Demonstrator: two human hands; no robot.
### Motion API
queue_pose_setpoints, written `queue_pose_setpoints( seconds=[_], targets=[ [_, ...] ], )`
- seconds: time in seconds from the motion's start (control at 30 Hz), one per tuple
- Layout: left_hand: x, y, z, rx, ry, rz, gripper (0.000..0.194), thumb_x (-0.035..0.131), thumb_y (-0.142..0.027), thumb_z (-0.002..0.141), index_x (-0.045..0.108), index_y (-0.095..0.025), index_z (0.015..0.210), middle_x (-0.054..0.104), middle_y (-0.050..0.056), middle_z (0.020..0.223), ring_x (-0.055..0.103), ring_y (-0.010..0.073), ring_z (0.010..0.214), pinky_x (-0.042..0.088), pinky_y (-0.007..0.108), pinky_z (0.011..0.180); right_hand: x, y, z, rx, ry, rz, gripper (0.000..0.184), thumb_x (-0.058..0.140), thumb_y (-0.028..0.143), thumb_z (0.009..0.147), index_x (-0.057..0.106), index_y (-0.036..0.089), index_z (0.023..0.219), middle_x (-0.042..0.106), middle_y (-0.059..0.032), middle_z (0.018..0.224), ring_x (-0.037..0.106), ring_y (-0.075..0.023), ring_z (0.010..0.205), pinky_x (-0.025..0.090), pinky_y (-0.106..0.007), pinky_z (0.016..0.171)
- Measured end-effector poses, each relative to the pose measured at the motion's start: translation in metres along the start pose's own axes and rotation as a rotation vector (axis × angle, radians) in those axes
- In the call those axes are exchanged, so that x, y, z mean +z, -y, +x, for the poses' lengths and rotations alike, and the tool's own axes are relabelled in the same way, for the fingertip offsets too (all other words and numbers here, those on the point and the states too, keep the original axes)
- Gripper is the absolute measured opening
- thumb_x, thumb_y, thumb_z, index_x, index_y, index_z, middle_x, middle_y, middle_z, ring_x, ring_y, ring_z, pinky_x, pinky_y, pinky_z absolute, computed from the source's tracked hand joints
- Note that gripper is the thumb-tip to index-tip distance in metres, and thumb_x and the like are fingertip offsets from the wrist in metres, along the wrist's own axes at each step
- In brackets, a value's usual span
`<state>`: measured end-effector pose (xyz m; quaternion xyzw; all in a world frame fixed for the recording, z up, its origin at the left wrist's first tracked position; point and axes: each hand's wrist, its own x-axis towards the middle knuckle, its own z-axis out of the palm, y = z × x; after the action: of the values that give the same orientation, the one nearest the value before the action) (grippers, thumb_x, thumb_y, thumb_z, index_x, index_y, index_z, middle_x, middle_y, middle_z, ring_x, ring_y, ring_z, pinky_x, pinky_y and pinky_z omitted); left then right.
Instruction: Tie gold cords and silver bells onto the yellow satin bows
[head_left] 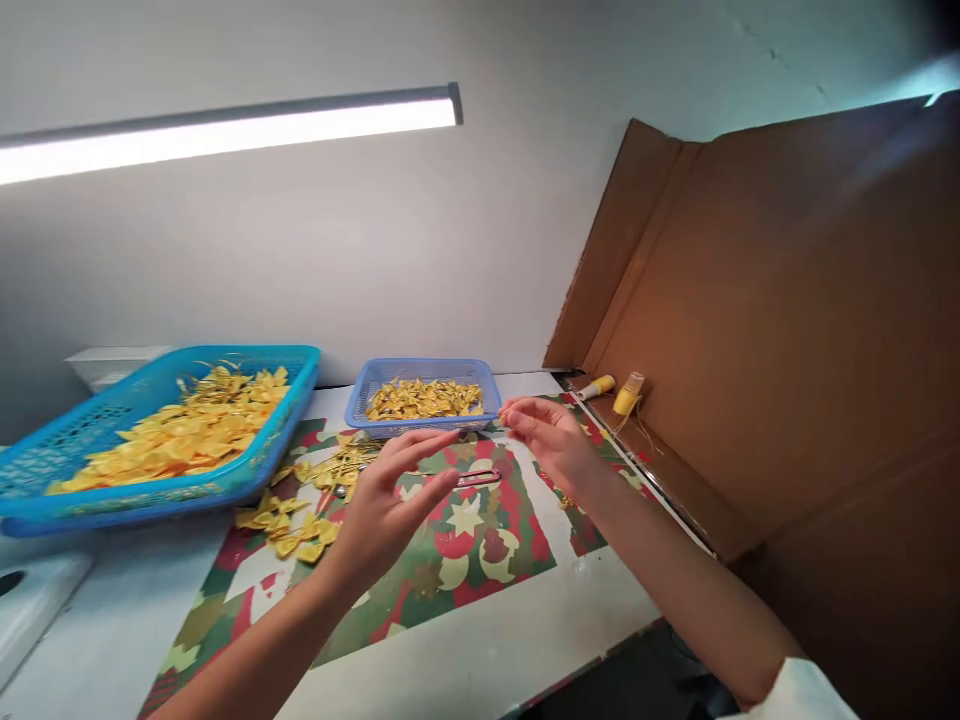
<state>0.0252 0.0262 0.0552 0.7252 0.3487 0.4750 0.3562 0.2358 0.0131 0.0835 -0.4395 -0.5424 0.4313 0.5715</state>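
Note:
My left hand (390,500) is held above the patterned mat (427,600), thumb and fingers apart. Just beyond its thumb tip is a slim, pinkish metal loop-shaped item (480,478); it appears to lie on the mat, and I cannot tell its kind. My right hand (551,440) is raised near the front right corner of the small blue basket (424,425), fingertips pinched together. A thin dark line shows at those fingertips, too fine to name. Yellow petal-like pieces (304,535) and a bundle of gold stems (349,465) lie left of my left hand.
A large blue basket (300,385) on the left holds many yellow petal-like pieces. Small gold pieces (427,398) fill the small basket. Two yellow thread spools (628,394) stand at right, beside a tall cardboard sheet (787,300). A lamp tube (240,128) hangs above.

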Motion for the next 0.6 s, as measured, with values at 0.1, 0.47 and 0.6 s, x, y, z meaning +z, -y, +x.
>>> queue_pose_setpoints(
  seconds=[0.1, 0.47, 0.6],
  targets=[
    [0.012, -0.017, 0.015, -0.039, 0.001, -0.241, 0.028, 0.069, -0.04, 0.078, 0.075, -0.03, 0.104, 0.067, 0.006, 0.115, 0.057, 0.0244, 0.112, 0.046, 0.037, 0.096, 0.026, -0.003, -0.004, 0.12, 0.099, 0.152, 0.025, 0.074, 0.046, 0.07, 0.068, 0.023, 0.077, 0.068, -0.0019, 0.085, 0.062, -0.0174, 0.085, 0.05, -0.034, 0.078],
    [0.0, -0.019, 0.023, -0.305, -0.085, -0.632, 0.031, 0.077, -0.042, 0.07, 0.077, -0.018, 0.09, 0.072, 0.01, 0.109, 0.063, 0.0236, 0.101, 0.05, 0.029, 0.079, 0.06, -0.011, -0.007, 0.261, 0.48, 0.466, 0.033, 0.07, 0.047, 0.077, 0.063, 0.021, 0.095, 0.064, -0.0019, 0.085, 0.06, -0.0138, 0.082, 0.047, -0.029, 0.077],
    [-0.021, -0.023, 0.034, -0.415, -0.25, -0.825, 0.016, 0.074, -0.03, 0.075, 0.073, -0.017, 0.084, 0.074, 0.006, 0.09, 0.067, 0.0165, 0.088, 0.051, 0.023, 0.073, 0.06, -0.026, -0.017, 0.345, 0.669, 0.476, 0.031, 0.061, 0.048, 0.084, 0.059, 0.017, 0.083, 0.043, 0.0063, 0.053, 0.04, -0.0072, 0.049, 0.038, -0.024, 0.056]
  ],
)
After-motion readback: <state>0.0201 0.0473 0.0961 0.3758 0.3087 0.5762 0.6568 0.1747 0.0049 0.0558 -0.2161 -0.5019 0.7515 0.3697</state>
